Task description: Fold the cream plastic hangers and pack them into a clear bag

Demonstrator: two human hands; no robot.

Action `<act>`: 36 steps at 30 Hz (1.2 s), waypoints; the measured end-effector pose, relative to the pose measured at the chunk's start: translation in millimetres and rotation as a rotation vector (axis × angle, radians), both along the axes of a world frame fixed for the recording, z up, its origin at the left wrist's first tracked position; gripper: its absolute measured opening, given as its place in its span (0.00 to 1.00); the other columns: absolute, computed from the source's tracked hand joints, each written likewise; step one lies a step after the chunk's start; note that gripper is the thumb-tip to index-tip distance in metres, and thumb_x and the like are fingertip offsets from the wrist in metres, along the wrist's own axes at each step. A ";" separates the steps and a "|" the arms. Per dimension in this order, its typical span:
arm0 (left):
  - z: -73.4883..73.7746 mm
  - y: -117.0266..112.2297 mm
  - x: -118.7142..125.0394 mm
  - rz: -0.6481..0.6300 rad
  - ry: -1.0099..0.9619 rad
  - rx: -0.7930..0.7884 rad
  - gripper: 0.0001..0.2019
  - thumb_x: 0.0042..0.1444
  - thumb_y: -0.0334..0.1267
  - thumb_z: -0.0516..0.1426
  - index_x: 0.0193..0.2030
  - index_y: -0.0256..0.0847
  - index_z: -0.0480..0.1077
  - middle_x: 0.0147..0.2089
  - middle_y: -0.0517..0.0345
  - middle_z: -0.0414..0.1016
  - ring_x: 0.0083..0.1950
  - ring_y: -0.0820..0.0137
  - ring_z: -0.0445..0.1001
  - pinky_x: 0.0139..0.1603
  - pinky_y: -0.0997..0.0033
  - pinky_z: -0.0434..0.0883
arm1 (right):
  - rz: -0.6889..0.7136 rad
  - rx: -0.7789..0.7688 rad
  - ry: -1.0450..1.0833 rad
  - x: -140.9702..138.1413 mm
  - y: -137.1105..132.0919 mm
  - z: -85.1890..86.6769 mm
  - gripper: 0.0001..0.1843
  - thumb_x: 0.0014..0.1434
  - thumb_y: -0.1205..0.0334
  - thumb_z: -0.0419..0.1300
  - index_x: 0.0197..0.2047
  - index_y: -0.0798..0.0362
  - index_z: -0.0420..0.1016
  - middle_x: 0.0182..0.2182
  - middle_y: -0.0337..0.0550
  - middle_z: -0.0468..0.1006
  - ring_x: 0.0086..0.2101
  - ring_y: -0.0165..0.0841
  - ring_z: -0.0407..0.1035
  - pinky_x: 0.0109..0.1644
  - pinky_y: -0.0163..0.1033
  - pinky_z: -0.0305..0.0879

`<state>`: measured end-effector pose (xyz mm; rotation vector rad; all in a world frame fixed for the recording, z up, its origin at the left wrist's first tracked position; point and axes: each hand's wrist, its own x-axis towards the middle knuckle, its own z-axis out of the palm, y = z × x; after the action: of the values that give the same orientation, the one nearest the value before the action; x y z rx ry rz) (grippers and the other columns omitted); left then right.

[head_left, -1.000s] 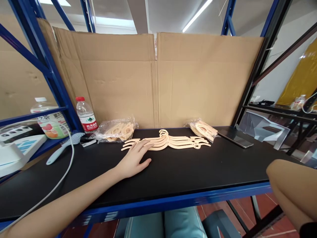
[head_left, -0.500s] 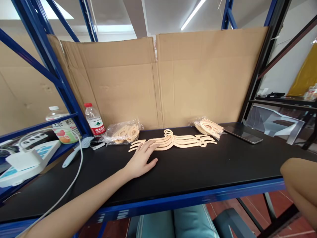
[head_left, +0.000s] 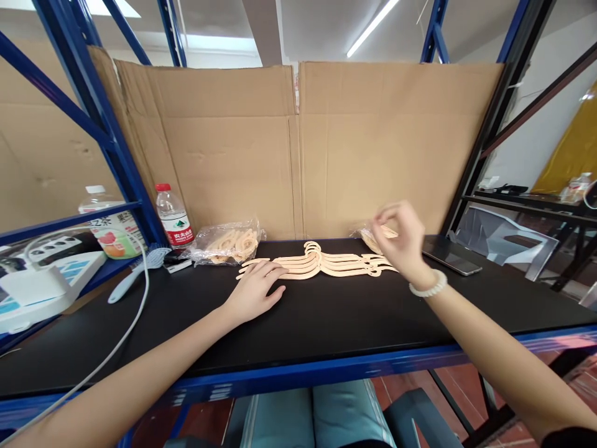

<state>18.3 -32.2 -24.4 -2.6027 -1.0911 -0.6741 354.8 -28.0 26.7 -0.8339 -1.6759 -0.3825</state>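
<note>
A row of overlapping cream plastic clothes hangers lies on the black tabletop, with the hooks pointing away from me. My left hand rests flat on the left end of these hangers, fingers spread and not wrapped around them. In the air above their right end is my right hand, loosely curled and slightly blurred. A gap shows between its thumb and fingers, and I see nothing held there. A white beaded bracelet circles the right wrist. Behind that hand, a clear bag of cream pieces is partly hidden.
Another clear bag of cream pieces stands at the back left, beside a red-capped water bottle. A phone lies at right. A pale brush, a white cable and a power strip occupy the left. Cardboard closes the back.
My right hand has come in from the right edge and now hovers over the right end of the hangers. The left hand stays on the hangers. The view has shifted slightly.
</note>
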 end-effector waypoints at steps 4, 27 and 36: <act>-1.2 3.0 -3.0 0.043 0.023 0.018 0.16 0.61 0.39 0.51 0.54 0.44 0.69 0.54 0.51 0.72 0.57 0.58 0.67 0.59 0.52 0.64 | 0.066 -0.379 -0.198 -6.8 20.2 -33.1 0.12 0.62 0.57 0.57 0.28 0.51 0.67 0.24 0.39 0.71 0.26 0.31 0.65 0.31 0.38 0.63; -0.9 13.0 -7.9 0.024 0.074 0.023 0.15 0.62 0.40 0.49 0.49 0.43 0.73 0.51 0.52 0.76 0.54 0.58 0.71 0.58 0.53 0.66 | -0.042 -0.585 -0.487 11.5 13.4 -49.7 0.08 0.58 0.64 0.60 0.41 0.55 0.76 0.38 0.47 0.77 0.39 0.37 0.71 0.42 0.39 0.66; -3.5 15.2 -11.0 0.003 0.094 0.019 0.13 0.62 0.38 0.49 0.47 0.43 0.73 0.48 0.54 0.76 0.53 0.60 0.71 0.58 0.54 0.66 | 0.016 -0.621 -0.574 4.3 14.7 -57.6 0.07 0.59 0.64 0.60 0.40 0.55 0.77 0.37 0.48 0.78 0.39 0.38 0.70 0.45 0.41 0.65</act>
<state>7.3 -17.0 -27.9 -2.5875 -1.0556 -0.5524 359.1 -13.3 -30.9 -1.2373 -2.3941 -0.0776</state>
